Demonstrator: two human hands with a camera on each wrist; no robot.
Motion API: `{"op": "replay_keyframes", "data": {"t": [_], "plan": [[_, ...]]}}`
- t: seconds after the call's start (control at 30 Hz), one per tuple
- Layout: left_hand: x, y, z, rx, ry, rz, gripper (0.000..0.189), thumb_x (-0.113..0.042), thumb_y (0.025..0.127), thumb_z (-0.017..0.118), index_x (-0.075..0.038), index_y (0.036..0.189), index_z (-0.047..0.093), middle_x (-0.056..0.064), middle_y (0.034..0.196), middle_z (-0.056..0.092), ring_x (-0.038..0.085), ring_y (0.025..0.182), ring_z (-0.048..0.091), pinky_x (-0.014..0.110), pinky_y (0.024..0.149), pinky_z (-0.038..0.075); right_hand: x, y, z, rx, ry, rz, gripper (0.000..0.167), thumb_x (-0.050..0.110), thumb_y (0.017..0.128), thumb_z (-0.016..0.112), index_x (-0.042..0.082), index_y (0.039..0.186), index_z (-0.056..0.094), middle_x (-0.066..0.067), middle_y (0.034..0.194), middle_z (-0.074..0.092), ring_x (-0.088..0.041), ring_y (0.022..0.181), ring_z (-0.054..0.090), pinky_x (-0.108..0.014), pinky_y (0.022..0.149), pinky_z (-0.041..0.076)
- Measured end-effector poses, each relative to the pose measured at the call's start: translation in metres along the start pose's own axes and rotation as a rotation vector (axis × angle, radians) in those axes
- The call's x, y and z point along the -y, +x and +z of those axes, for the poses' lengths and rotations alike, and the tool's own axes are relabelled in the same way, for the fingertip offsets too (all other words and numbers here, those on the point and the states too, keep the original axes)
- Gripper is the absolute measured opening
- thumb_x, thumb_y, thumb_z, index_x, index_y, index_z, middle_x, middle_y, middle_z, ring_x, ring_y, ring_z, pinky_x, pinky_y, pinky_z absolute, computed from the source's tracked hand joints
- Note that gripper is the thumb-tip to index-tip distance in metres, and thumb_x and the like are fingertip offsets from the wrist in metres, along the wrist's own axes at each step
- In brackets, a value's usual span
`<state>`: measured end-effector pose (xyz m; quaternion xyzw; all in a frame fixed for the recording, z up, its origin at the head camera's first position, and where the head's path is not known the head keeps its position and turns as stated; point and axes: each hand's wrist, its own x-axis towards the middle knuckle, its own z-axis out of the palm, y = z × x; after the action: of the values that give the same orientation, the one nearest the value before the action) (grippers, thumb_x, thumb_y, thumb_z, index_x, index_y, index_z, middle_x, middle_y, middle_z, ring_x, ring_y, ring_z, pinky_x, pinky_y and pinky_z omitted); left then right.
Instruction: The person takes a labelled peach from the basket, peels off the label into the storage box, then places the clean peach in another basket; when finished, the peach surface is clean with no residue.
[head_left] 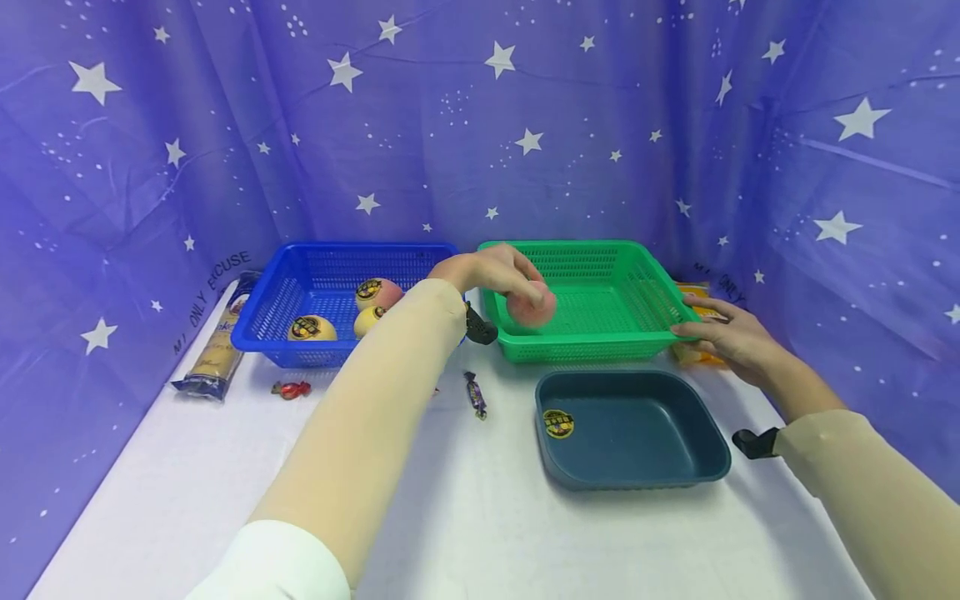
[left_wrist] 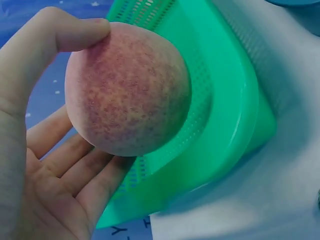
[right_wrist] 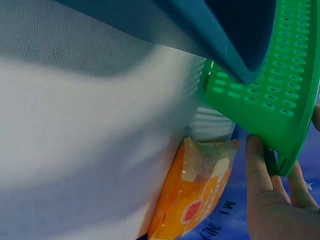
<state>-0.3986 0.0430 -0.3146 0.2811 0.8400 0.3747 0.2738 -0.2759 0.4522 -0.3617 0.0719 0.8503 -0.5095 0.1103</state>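
My left hand [head_left: 491,271] holds a pinkish peach [head_left: 531,307] over the left front part of the green basket [head_left: 592,340]. In the left wrist view the thumb presses the top of the peach [left_wrist: 130,92], and the fingers lie behind and under it. My right hand [head_left: 731,337] grips the right rim of the green basket. Seen from the right wrist, fingers [right_wrist: 257,167] sit against the outside of the basket wall [right_wrist: 270,95], with another fingertip on the far side of the rim.
Left of it, a blue basket [head_left: 247,329] holds peaches with round stickers. A dark blue-grey tub [head_left: 630,442] stands in front of the green basket. Wrapped candies, one red [head_left: 291,389], one purple [head_left: 475,396], lie on the white table. Packages flank the baskets, tan [head_left: 217,354] and orange [right_wrist: 195,195].
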Motion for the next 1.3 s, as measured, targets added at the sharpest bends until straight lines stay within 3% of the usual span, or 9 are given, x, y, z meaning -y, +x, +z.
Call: {"op": "replay_keyframes", "data": {"t": [0.23,0.43,0.5,0.57,0.63,0.73,0.97,1.13,1.3], "plan": [[0.0,0.004,0.003,0.038,0.111,-0.043,0.054,-0.038,0.091,0.085,-0.025,0.142,0.073,-0.002,0.159,0.059,0.022,0.151,0.052,0.047,0.127,0.049,0.005,0.002,0.001,-0.009,-0.005,-0.002,0.098,0.033,0.107,0.077,0.011,0.179,0.016,-0.018,0.168,0.033,0.012,0.104,0.064,-0.013,0.095,0.06],[-0.007,0.001,0.002,0.144,0.237,-0.097,0.042,-0.044,0.097,0.079,-0.035,0.138,0.077,-0.01,0.165,0.056,0.02,0.163,0.041,0.05,0.135,0.04,0.008,0.001,0.003,-0.009,-0.028,-0.004,0.097,0.032,0.108,0.075,0.01,0.179,0.013,-0.028,0.177,0.02,0.012,0.105,0.06,-0.01,0.092,0.058],[-0.008,0.0,0.002,0.166,0.244,-0.117,0.04,-0.045,0.098,0.076,-0.035,0.137,0.079,-0.009,0.166,0.055,0.02,0.162,0.043,0.051,0.135,0.04,0.01,0.001,0.006,-0.001,-0.045,-0.006,0.095,0.031,0.109,0.073,0.01,0.179,0.012,-0.028,0.179,0.018,0.002,0.118,0.062,-0.017,0.103,0.059],[-0.008,-0.001,0.002,0.179,0.241,-0.13,0.04,-0.044,0.098,0.075,-0.033,0.136,0.079,-0.009,0.164,0.057,0.02,0.158,0.047,0.05,0.135,0.04,0.013,0.0,0.009,0.008,-0.078,-0.011,0.094,0.03,0.11,0.071,0.009,0.179,0.011,-0.029,0.182,0.016,-0.02,0.14,0.059,-0.035,0.12,0.056],[-0.008,-0.002,0.002,0.172,0.237,-0.13,0.041,-0.044,0.098,0.075,-0.033,0.137,0.078,-0.01,0.163,0.058,0.019,0.156,0.05,0.048,0.134,0.041,0.018,-0.002,0.01,0.013,-0.145,-0.018,0.092,0.03,0.111,0.07,0.008,0.179,0.012,-0.03,0.183,0.014,-0.042,0.159,0.042,-0.055,0.132,0.043],[-0.008,-0.004,0.004,0.13,0.194,-0.101,0.043,-0.042,0.098,0.075,-0.031,0.14,0.076,-0.01,0.16,0.06,0.02,0.154,0.052,0.045,0.133,0.043,0.027,-0.009,0.01,0.01,-0.251,-0.041,0.088,0.03,0.111,0.069,0.003,0.177,0.017,-0.033,0.182,0.012,-0.059,0.167,0.016,-0.076,0.133,0.026],[-0.01,-0.011,0.001,0.015,0.178,-0.019,0.04,-0.041,0.104,0.071,-0.03,0.141,0.077,-0.003,0.163,0.06,0.022,0.159,0.047,0.049,0.13,0.046,0.053,-0.025,0.019,-0.06,-0.366,-0.101,0.076,0.034,0.113,0.065,0.001,0.173,0.031,-0.032,0.182,0.018,-0.059,0.168,0.014,-0.079,0.131,0.026],[-0.012,-0.019,-0.006,-0.006,0.203,-0.012,0.04,-0.04,0.104,0.07,-0.03,0.143,0.075,-0.005,0.163,0.06,0.023,0.162,0.044,0.051,0.135,0.039,0.063,-0.035,0.041,-0.077,-0.367,-0.154,0.07,0.036,0.113,0.064,0.004,0.17,0.039,-0.028,0.183,0.018,-0.059,0.167,0.017,-0.08,0.128,0.028],[-0.01,-0.029,-0.014,-0.022,0.205,0.003,0.043,-0.038,0.106,0.069,-0.028,0.148,0.072,-0.005,0.162,0.062,0.023,0.161,0.046,0.05,0.134,0.041,0.074,-0.043,0.067,-0.096,-0.38,-0.22,0.066,0.032,0.112,0.067,0.005,0.167,0.044,-0.028,0.18,0.029,-0.058,0.166,0.023,-0.08,0.128,0.028]]}}
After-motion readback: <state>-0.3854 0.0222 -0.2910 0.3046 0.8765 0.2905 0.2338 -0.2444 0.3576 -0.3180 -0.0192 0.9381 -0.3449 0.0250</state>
